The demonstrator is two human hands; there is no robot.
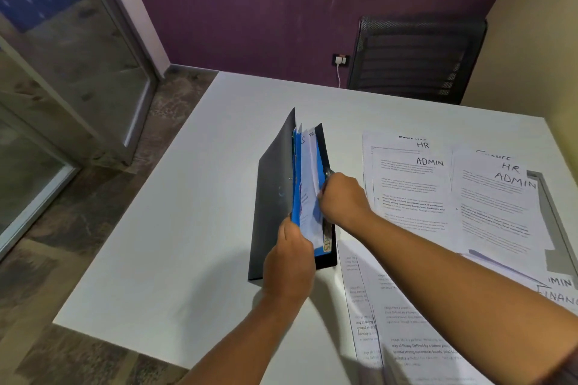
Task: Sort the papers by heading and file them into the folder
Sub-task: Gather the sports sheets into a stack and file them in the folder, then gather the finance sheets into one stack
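A black ring folder (273, 191) stands half open on the white table (175, 228), its cover raised to the left. Blue dividers and white sheets (308, 184) stand inside it. My left hand (289, 262) grips the lower edge of those dividers and sheets. My right hand (342, 197) is closed at the folder's metal ring clip, fingers against the pages. To the right lie overlapping papers headed HR and ADMIN (409, 184), another pile headed HR and ADMIN (500, 206), and more printed sheets (406, 322) near me.
A black mesh chair (416, 56) stands behind the table's far edge. A wall socket with a white cable (340, 60) is on the purple wall. A glass door (62, 72) is at left. A grey tray edge (553, 212) shows under the right-hand papers.
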